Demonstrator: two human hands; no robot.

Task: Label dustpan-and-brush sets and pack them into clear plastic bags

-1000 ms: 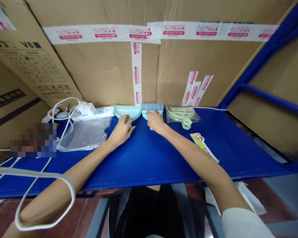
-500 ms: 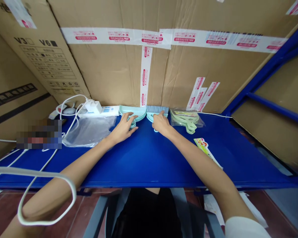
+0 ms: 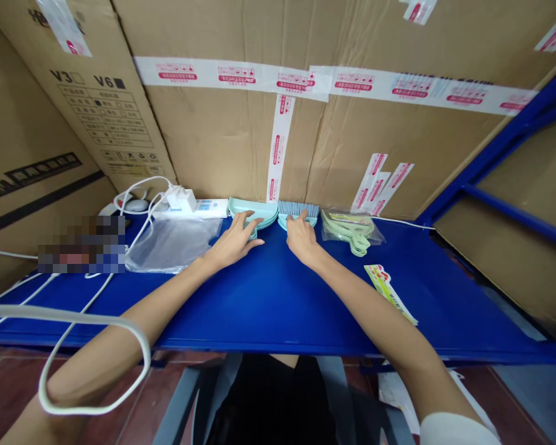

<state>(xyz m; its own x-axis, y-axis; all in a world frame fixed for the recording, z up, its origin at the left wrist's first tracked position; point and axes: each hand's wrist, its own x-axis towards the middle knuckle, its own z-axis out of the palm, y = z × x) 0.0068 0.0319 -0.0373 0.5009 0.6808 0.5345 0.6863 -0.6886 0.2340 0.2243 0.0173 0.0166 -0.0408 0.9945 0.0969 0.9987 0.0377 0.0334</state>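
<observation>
Nested light-turquoise dustpans point(image 3: 264, 213) lie at the back of the blue table. My left hand point(image 3: 236, 241) rests over their handle end with fingers and thumb spread apart, partly covering it. Just to the right is a turquoise hand brush point(image 3: 298, 209) with grey-blue bristles pointing to the back. My right hand point(image 3: 302, 240) lies on the brush, fingers bent around its handle area, which is hidden beneath the hand. Right of that, a pale green dustpan set point(image 3: 352, 232) sits in a clear plastic bag.
A clear plastic bag point(image 3: 173, 244) lies left of my left hand, before a white power strip point(image 3: 212, 208) with a plug and cables. A printed card point(image 3: 389, 293) lies at the right. Cardboard point(image 3: 213, 136) walls the back; a white cable point(image 3: 143, 364) loops over my left forearm.
The view has shifted slightly, so everything sits a little lower and further right. My right index finger, bent before, now reaches further over the brush. My left hand stays at the dustpans.
</observation>
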